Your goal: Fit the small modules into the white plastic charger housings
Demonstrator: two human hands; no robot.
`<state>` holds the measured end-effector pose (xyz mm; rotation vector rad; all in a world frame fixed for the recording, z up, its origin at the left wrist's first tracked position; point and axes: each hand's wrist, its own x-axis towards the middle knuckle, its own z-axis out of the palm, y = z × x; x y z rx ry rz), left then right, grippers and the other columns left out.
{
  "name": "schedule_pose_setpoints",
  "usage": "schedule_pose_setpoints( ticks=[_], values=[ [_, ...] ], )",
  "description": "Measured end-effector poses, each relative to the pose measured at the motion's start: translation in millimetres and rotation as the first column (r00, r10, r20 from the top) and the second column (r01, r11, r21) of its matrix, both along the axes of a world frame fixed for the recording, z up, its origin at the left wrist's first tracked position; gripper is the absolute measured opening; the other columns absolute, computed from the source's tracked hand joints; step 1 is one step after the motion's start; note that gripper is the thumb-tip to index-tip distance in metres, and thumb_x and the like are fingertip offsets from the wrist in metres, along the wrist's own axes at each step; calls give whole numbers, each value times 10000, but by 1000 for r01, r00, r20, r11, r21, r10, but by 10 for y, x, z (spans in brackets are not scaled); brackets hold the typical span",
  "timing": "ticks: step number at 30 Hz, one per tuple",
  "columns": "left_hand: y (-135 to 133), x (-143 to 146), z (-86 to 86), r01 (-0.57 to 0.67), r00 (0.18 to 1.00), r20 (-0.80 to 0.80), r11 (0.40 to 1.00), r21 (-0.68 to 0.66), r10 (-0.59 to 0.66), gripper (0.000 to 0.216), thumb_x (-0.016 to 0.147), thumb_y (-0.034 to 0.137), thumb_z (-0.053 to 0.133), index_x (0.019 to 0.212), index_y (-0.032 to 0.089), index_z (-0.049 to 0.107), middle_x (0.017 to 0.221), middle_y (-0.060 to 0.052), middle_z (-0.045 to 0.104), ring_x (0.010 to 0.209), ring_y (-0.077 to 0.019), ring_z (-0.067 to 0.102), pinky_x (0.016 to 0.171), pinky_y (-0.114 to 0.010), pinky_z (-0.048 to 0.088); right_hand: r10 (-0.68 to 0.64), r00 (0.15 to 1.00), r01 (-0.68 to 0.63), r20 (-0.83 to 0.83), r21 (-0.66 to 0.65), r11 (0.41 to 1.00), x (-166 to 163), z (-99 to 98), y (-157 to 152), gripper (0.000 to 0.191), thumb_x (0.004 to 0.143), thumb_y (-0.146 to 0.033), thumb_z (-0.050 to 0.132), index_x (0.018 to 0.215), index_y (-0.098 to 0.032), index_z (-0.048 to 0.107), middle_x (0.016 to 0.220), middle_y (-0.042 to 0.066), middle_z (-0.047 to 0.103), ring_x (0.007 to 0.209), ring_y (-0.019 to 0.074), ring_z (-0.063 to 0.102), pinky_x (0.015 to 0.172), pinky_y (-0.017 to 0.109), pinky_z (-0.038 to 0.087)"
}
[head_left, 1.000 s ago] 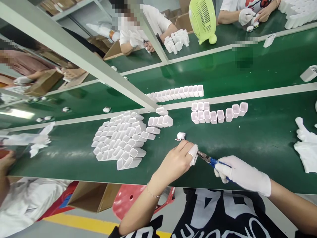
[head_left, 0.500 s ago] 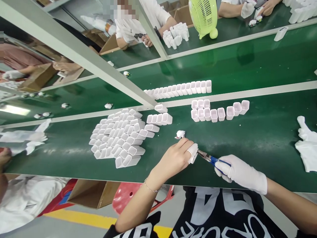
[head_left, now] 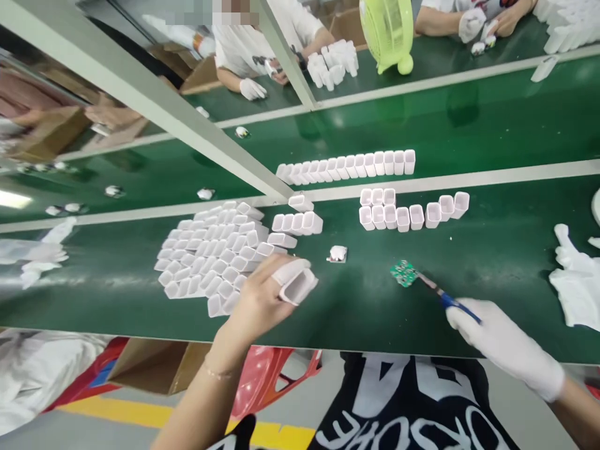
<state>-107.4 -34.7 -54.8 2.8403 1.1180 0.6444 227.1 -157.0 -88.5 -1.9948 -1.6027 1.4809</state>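
Note:
My bare left hand (head_left: 257, 300) is closed around a white plastic housing (head_left: 299, 286), a hollow sleeve with its open end turned toward the right. It hovers at the right edge of a large cluster of similar housings (head_left: 206, 253). In a white glove, my right hand (head_left: 492, 331) grips pliers (head_left: 445, 300) by their blue handles. The plier jaws meet the edge of a small green circuit board (head_left: 404, 273) above the table. Between the hands, farther back, lies a small part with a white top (head_left: 338, 253).
More white housings (head_left: 412, 217) stand in short rows ahead, and a long row (head_left: 347, 167) lines the green belt (head_left: 469, 134). A slanted metal post (head_left: 187, 125) crosses the left. White gloves (head_left: 579, 275) lie at right. Co-workers sit across, near a green fan (head_left: 387, 34).
My left hand has moved left with the housing, and my right hand has drawn right with the pliers. The green board now shows at the plier jaws, apart from the housing.

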Motion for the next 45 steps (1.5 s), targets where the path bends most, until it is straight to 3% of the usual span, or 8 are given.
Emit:
schedule_pose_setpoints(
  ticks=[5, 12, 17, 21, 28, 33, 40, 45],
  values=[
    [-209, 446, -298, 191, 980, 122, 922, -338, -158, 115, 793, 236, 691, 896, 198, 660, 1207, -120, 590, 1138, -280, 534, 938, -431, 491, 197, 839, -301, 508, 131, 945, -135, -39, 191, 204, 922, -323, 456, 888, -164, 580, 873, 86, 628, 708, 203, 587, 632, 310, 417],
    [-328, 847, -656, 275, 957, 237, 778, -566, -166, 149, 713, 207, 772, 825, 196, 676, 1440, -114, 448, 1385, -327, 306, 1076, -499, 397, 220, 929, -280, 298, 176, 944, 287, 11, 163, 318, 965, -383, 354, 1065, -229, 614, 1161, 62, 630, 941, 226, 640, 823, 344, 484],
    [-233, 821, -676, 304, 918, 380, 813, -496, -112, 137, 777, 201, 689, 888, 186, 610, 1324, -135, 533, 1276, -288, 435, 1042, -485, 411, -61, 626, -378, 778, 370, 849, 638, -175, 17, 338, 939, -342, 398, 1020, -123, 643, 1269, 193, 573, 1114, 371, 549, 964, 501, 406],
    [-148, 697, -761, 41, 920, 372, 915, -402, 122, 138, 846, 206, 518, 980, 175, 526, 1067, -113, 580, 1020, -242, 534, 910, -470, 462, -157, 473, -489, 867, 407, 772, 755, -117, 40, 378, 929, -370, 427, 1132, -103, 601, 1332, 226, 520, 1229, 405, 453, 1028, 574, 332],
    [-342, 455, -1012, -182, 964, 108, 902, -392, 242, 179, 862, 212, 528, 1036, 180, 551, 1042, -106, 624, 968, -264, 561, 834, -454, 468, -291, 673, -301, 680, 612, 732, 796, 67, 1032, 508, 933, -446, 401, 1353, -164, 449, 1441, 142, 432, 1299, 361, 387, 955, 504, 457],
    [-359, 164, -818, -186, 976, 48, 925, -332, 214, 635, 791, 277, 664, 1358, 249, 377, 1294, -143, 551, 1130, -321, 527, 889, -469, 463, -244, 754, -175, 610, 544, 820, 866, -30, 1984, 640, 891, -426, 480, 1436, -121, 339, 1495, 161, 343, 1342, 359, 341, 1046, 460, 388],
    [1120, 631, -145, -78, 986, -150, 997, -27, 73, 677, 880, 442, 558, 1427, 143, 293, 1362, -187, 489, 1236, -334, 460, 992, -472, 393, -136, 762, -244, 634, 474, 846, 955, -98, 2784, 815, 824, -467, 610, 1498, -203, 235, 1530, 159, 278, 1334, 373, 355, 995, 432, 411],
    [2392, 1602, -259, 70, 922, -381, 998, 0, -65, 624, 844, 488, 602, 1322, 109, 470, 1269, -189, 566, 1165, -324, 531, 955, -422, 420, -5, 734, -375, 680, 411, 831, 947, -108, 3020, 720, 831, -473, 628, 1454, -244, 347, 1452, 145, 411, 1270, 330, 447, 964, 442, 440]
  ],
)
